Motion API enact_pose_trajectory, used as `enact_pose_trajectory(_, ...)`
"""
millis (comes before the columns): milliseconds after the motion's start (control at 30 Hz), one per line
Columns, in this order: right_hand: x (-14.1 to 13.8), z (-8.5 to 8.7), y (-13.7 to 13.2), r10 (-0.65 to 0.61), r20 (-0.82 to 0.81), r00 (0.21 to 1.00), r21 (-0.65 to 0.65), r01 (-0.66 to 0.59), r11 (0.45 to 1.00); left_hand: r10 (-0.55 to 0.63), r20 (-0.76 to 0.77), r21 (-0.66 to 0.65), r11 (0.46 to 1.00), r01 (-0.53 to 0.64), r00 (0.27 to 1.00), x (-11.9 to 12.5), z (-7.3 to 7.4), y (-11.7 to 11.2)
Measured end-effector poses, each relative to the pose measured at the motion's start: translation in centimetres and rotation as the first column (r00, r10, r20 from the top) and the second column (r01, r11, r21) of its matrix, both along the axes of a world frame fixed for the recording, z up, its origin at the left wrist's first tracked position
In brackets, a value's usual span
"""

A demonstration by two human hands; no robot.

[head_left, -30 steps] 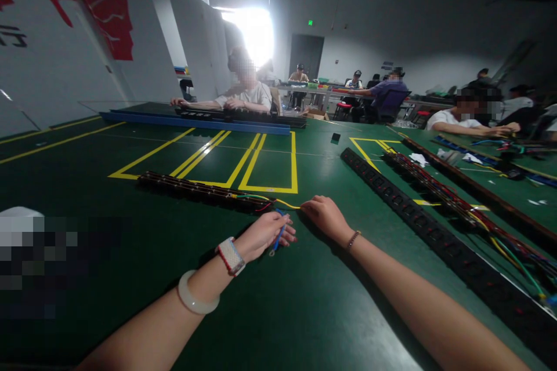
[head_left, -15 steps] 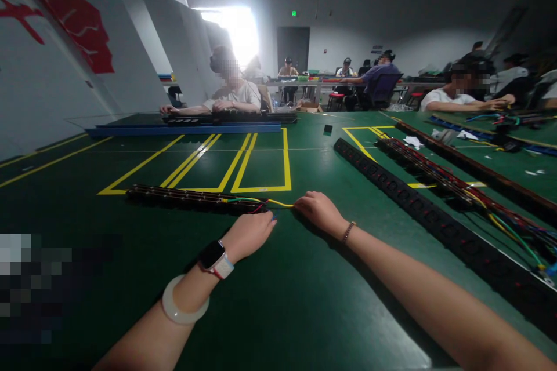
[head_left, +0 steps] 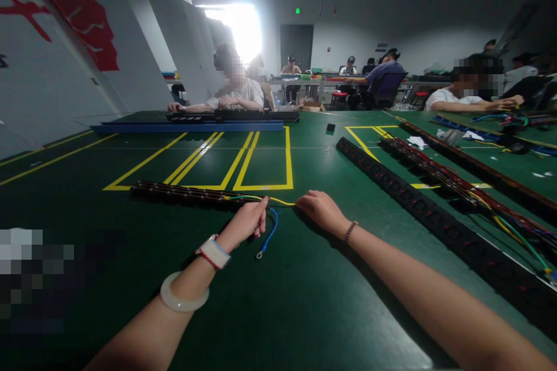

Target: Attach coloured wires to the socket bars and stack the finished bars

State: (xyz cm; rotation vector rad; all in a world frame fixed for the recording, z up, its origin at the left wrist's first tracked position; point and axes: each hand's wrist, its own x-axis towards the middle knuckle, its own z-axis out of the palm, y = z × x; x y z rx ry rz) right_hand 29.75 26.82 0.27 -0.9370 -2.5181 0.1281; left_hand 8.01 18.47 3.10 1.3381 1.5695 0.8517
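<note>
A long black strip with metal rails [head_left: 183, 190] lies on the green table in front of me. From its right part a yellow-green wire [head_left: 281, 202] runs to my right hand [head_left: 319, 210], whose closed fingertips grip its end. My left hand [head_left: 244, 225] is at the strip's right end with fingers curled. Its fingertips are by the wires there, and whatever they pinch is hidden. Just right of that hand, a blue wire [head_left: 275, 226] hangs free in a curve, with a metal ring terminal [head_left: 260, 255] at its tip.
A black socket strip [head_left: 409, 200] runs diagonally on the right, beside a strip with bundled red wires [head_left: 439, 171]. Yellow tape [head_left: 290, 162] marks the table. A blue channel [head_left: 187, 126] lies at the far side, where a person [head_left: 243, 95] sits. A small black piece [head_left: 331, 127] lies farther back.
My left hand has turned and shifted slightly left and up, leaving the blue wire, which now shows in full with its ring terminal. My right hand stays on the yellow-green wire.
</note>
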Motion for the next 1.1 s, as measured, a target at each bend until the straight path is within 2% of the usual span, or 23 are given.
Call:
enact_pose_trajectory(100, 0.0, -0.1, 0.1, 0.003, 0.002, 1.0, 0.001, -0.003, 1.0, 0.134, 0.281, -0.127, 0.987, -0.102, 0.95, -0.3, 0.2, 0.2)
enact_pose_trajectory(200, 0.0, -0.2, 0.2, 0.01, -0.003, 1.0, -0.003, -0.01, 1.0, 0.199, 0.41, -0.19, 0.973, -0.13, 0.89, -0.6, 0.6, 0.3)
enact_pose_trajectory(333, 0.0, -0.1, 0.1, 0.007, 0.005, 1.0, -0.01, -0.007, 1.0, 0.251, 0.453, -0.223, 0.961, -0.164, 0.856, -0.9, 0.7, 0.5)
enact_pose_trajectory(433, 0.0, 0.0, 0.0, 0.002, 0.017, 1.0, -0.016, -0.002, 1.0, 0.238, 0.402, -0.175, 0.968, -0.181, 0.884, -0.8, 0.4, 0.6)
enact_pose_trajectory(533, 0.0, 0.1, -0.1, -0.001, 0.016, 1.0, -0.02, 0.001, 1.0, 0.176, 0.216, -0.032, 0.984, -0.173, 0.96, -0.5, 0.1, 0.4)
enact_pose_trajectory(600, -0.1, 0.1, -0.1, 0.003, 0.01, 1.0, -0.017, -0.003, 1.0, 0.136, -0.061, 0.118, 0.985, -0.128, 0.989, -0.1, 0.2, 0.1)
enact_pose_trajectory(633, -0.1, 0.1, -0.1, 0.005, 0.007, 1.0, -0.015, -0.005, 1.0, 0.116, -0.228, 0.198, 0.978, -0.07, 0.967, 0.1, 0.2, -0.1)
enact_pose_trajectory(700, -0.1, 0.1, -0.1, 0.009, 0.002, 1.0, -0.012, -0.009, 1.0, 0.068, -0.542, 0.301, 0.946, 0.118, 0.837, 0.5, 0.4, -0.5)
enact_pose_trajectory(767, -0.1, 0.1, -0.1, 0.008, -0.002, 1.0, -0.015, -0.008, 1.0, 0.031, -0.765, 0.286, 0.911, 0.296, 0.643, 0.9, 0.6, -0.8)
enact_pose_trajectory(833, -0.1, 0.2, -0.2, 0.009, -0.005, 1.0, -0.018, -0.009, 1.0, 0.013, -0.88, 0.223, 0.894, 0.388, 0.476, 1.1, 0.7, -1.0)
enact_pose_trajectory(867, -0.1, 0.2, -0.2, 0.01, -0.008, 1.0, -0.018, -0.01, 1.0, 0.013, -0.907, 0.202, 0.89, 0.409, 0.421, 1.2, 0.7, -1.0)
enact_pose_trajectory(967, -0.2, 0.3, -0.3, 0.015, -0.012, 1.0, -0.02, -0.015, 1.0, 0.001, -0.935, 0.167, 0.883, 0.439, 0.354, 1.3, 0.8, -1.1)
enact_pose_trajectory(1100, -0.2, 0.3, -0.4, 0.013, -0.017, 1.0, -0.034, -0.014, 0.999, 0.007, -0.945, 0.149, 0.899, 0.412, 0.326, 1.5, 0.6, -1.1)
